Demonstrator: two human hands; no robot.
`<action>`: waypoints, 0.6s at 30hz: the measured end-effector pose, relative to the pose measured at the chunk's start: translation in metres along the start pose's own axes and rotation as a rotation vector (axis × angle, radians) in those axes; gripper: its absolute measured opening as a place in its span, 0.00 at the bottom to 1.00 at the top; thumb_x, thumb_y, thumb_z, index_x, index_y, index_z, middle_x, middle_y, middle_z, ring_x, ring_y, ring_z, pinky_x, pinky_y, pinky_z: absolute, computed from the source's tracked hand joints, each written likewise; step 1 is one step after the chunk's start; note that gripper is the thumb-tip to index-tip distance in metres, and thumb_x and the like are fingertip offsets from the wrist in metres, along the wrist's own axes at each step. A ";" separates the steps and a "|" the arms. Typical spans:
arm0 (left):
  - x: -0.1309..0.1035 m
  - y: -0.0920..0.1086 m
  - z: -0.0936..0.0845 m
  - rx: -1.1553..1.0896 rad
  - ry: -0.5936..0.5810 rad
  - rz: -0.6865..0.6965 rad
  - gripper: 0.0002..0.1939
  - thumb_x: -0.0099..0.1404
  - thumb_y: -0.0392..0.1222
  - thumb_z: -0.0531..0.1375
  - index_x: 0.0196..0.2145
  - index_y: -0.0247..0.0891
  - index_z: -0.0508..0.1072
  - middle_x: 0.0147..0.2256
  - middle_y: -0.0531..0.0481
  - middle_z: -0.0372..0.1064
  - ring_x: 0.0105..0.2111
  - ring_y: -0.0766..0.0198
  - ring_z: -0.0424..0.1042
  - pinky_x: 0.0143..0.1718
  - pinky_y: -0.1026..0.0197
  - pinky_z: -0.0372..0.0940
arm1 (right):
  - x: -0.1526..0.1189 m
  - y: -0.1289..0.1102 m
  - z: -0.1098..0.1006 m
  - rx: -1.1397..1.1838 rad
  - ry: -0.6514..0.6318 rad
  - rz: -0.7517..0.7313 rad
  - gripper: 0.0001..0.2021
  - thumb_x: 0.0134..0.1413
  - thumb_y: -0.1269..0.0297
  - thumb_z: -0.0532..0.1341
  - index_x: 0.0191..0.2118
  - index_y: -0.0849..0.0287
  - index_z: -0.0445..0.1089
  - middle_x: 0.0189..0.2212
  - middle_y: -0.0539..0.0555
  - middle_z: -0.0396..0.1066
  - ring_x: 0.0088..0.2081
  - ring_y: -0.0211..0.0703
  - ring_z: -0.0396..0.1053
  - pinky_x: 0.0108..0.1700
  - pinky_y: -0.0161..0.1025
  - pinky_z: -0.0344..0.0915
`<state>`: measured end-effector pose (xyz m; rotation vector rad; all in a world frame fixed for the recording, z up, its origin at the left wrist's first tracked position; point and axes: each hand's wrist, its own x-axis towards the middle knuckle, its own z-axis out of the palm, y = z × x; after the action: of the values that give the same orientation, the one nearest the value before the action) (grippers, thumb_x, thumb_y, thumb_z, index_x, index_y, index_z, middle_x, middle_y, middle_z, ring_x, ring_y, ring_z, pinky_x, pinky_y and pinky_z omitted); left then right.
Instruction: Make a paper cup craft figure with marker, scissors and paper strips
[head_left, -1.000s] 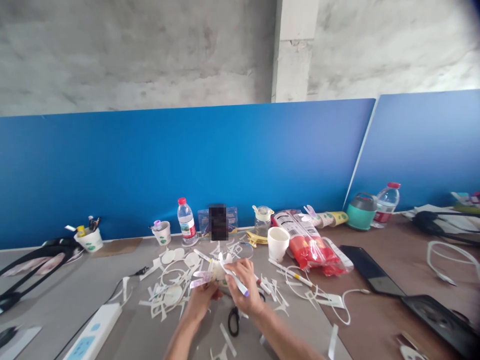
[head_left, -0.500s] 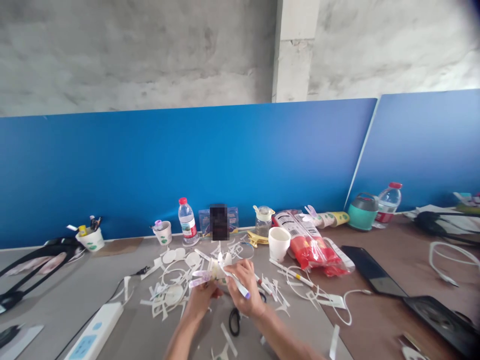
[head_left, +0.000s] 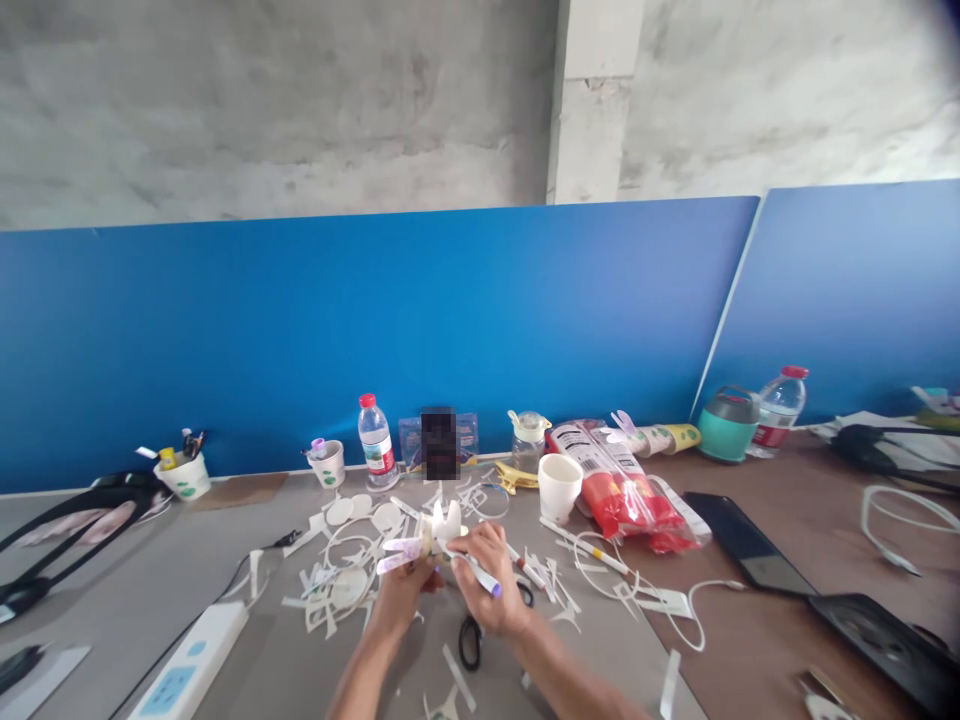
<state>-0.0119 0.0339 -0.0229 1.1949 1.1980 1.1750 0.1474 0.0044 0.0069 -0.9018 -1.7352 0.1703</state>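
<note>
My left hand is closed on a paper cup cutout with ear-like strips, holding it just above the desk. Two of its strips are coloured purple and point left; white pointed strips stand up at its far side. A white marker with a purple end is gripped in my right hand, its front end against or close to the cutout. Fingers hide part of the cutout and the exact contact. Under and beside my right hand lie black-handled scissors, partly covered.
Paper scraps litter the desk on both sides. Behind stand a water bottle, a glass jar and a white cup. Red packages and a white cable lie right; a power strip lies front left.
The marker's front end has dropped from the upright white strips to lower on the cutout, so those strips now show more fully. Both hands stay nearly in place.
</note>
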 end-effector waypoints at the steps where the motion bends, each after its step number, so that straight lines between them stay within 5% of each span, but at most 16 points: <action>1: 0.000 0.001 0.000 -0.010 0.003 -0.001 0.21 0.43 0.58 0.66 0.21 0.35 0.72 0.17 0.48 0.70 0.20 0.61 0.69 0.26 0.59 0.65 | 0.000 0.000 0.000 -0.005 0.014 0.003 0.09 0.57 0.66 0.52 0.35 0.56 0.70 0.29 0.52 0.72 0.33 0.45 0.65 0.40 0.44 0.55; 18: -0.005 0.015 0.003 -0.032 0.031 -0.032 0.23 0.39 0.59 0.66 0.22 0.35 0.72 0.17 0.50 0.69 0.20 0.61 0.69 0.27 0.59 0.65 | 0.000 0.000 0.001 -0.028 0.025 0.004 0.09 0.57 0.67 0.52 0.33 0.56 0.70 0.28 0.51 0.74 0.30 0.43 0.66 0.39 0.44 0.56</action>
<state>-0.0089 0.0294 -0.0081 1.1333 1.2129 1.1890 0.1469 0.0048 0.0061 -0.9239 -1.7164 0.1368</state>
